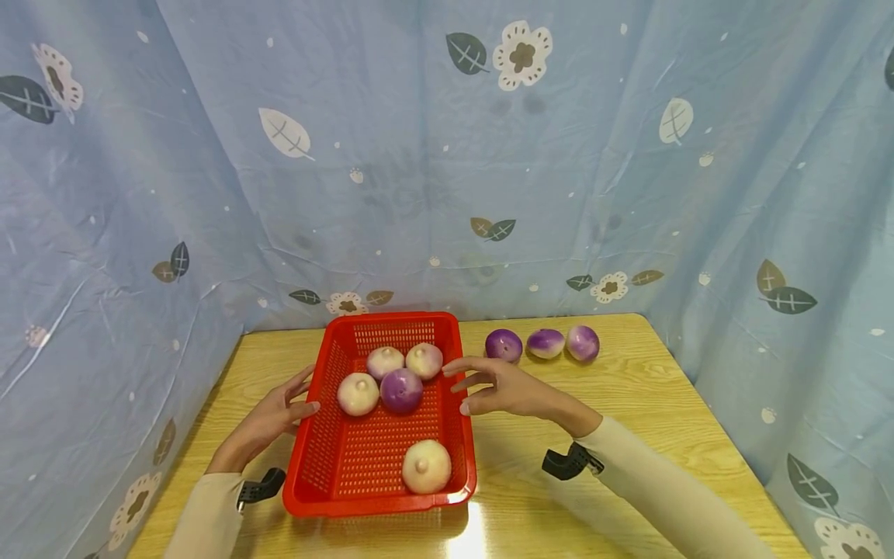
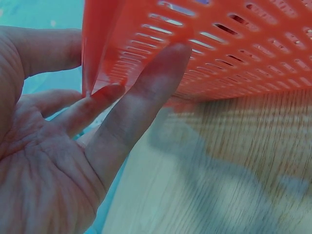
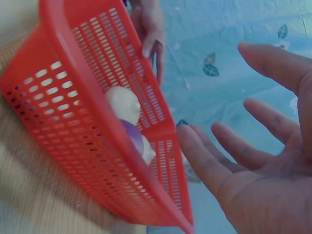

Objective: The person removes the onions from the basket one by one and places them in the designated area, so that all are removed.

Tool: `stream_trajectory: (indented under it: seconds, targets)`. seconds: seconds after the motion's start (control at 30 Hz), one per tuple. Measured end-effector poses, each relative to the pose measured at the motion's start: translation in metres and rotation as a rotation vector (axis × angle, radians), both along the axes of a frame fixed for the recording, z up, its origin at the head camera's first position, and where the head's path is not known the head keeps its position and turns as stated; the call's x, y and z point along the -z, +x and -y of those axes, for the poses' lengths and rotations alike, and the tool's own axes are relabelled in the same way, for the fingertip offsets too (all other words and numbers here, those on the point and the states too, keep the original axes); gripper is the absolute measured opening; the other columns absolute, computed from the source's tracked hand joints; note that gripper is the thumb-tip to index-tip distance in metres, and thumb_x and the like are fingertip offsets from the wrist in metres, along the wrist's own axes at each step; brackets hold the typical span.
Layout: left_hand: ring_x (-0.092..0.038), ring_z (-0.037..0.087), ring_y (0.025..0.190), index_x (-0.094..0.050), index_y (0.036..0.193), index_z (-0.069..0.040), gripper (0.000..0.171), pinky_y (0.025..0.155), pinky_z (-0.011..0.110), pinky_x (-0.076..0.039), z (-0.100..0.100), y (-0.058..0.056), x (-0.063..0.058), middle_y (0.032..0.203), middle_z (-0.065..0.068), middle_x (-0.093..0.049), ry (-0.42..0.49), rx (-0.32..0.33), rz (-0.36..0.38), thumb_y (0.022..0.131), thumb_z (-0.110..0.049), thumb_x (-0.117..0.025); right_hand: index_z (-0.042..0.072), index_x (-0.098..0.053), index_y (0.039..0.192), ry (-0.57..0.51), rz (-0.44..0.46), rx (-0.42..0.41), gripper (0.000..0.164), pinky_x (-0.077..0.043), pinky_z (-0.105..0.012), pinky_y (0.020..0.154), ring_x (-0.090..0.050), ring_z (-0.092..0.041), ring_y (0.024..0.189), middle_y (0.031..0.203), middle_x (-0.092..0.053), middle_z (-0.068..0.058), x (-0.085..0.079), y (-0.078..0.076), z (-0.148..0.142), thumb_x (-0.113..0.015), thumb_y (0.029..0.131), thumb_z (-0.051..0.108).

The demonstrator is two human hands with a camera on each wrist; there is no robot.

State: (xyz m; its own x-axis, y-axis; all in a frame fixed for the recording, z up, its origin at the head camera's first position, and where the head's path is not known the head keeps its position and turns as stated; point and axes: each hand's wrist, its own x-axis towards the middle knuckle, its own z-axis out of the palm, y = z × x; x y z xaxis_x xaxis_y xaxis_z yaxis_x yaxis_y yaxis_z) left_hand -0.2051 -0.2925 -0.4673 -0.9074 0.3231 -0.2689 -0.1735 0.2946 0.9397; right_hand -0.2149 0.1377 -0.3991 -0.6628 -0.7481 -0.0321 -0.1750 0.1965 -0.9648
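Head view: left grip pinches basket; right grip spread nearby.

Pale blue curtains are hanging beyond the far edge of the wood-grained counter and along its left and right edges, displaying white flowers and grey, brown and white leaves, while bright glare is gleaming toward the counter's near edge

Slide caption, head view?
Left hand and right hand flank a red perforated plastic basket holding five round purple-white turnips; three lie outside.
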Motion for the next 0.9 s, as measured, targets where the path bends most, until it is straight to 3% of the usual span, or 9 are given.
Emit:
stream_trajectory:
  seconds: [0.23, 0.43, 0.63, 0.77, 0.9]
  targets:
    - [-0.069, 0.036, 0.104, -0.006, 0.16, -0.02, 0.082, 0.074, 0.048, -0.06, 0.001, -0.002, -0.005, 0.16, 0.028, -0.018, -0.011, 0.019, -0.021, 0.098, -0.014, -0.058, 0.019, -0.053, 0.14, 0.084, -0.013, -0.113, 0.055, -0.055, -0.032, 0.094, -0.055, -0.035, 0.129, 0.142, -0.056, -0.01, -0.006, -0.009, 0.021, -0.073, 0.088, 0.017]
    - [-0.069, 0.034, 0.104, -0.007, 0.16, -0.021, 0.082, 0.074, 0.047, -0.06, -0.002, 0.0, -0.004, 0.16, 0.026, -0.02, -0.007, 0.003, 0.003, 0.097, -0.013, -0.059, 0.021, -0.054, 0.139, 0.18, -0.016, -0.192, 0.056, -0.053, -0.027, 0.096, -0.056, -0.031, 0.128, 0.142, -0.055, -0.003, -0.006, -0.014, 0.039, -0.075, 0.087, 0.016]
    - [-0.068, 0.038, 0.106, -0.007, 0.16, -0.021, 0.081, 0.075, 0.049, -0.06, -0.002, 0.002, -0.003, 0.16, 0.027, -0.02, 0.002, -0.003, 0.002, 0.097, -0.012, -0.058, 0.014, -0.054, 0.139, 0.285, -0.054, -0.275, 0.057, -0.051, -0.024, 0.097, -0.058, -0.027, 0.125, 0.143, -0.054, -0.01, -0.003, -0.019, 0.057, -0.076, 0.086, 0.017]
    - [-0.068, 0.038, 0.106, -0.008, 0.16, -0.021, 0.081, 0.075, 0.049, -0.06, -0.002, 0.002, -0.003, 0.16, 0.026, -0.021, -0.004, -0.006, 0.007, 0.097, -0.011, -0.058, 0.022, -0.057, 0.134, 0.407, -0.109, -0.297, 0.052, -0.05, -0.026, 0.098, -0.06, -0.017, 0.117, 0.134, -0.058, -0.004, 0.002, -0.019, 0.068, -0.076, 0.086, 0.02]
    - [-0.068, 0.037, 0.105, -0.008, 0.16, -0.021, 0.08, 0.076, 0.049, -0.06, -0.002, 0.001, -0.002, 0.16, 0.025, -0.023, -0.014, -0.007, 0.007, 0.097, -0.011, -0.057, 0.027, -0.058, 0.131, 0.497, -0.119, -0.328, 0.051, -0.051, -0.022, 0.091, -0.063, -0.011, 0.105, 0.131, -0.059, -0.006, 0.008, -0.02, 0.077, -0.076, 0.085, 0.018]
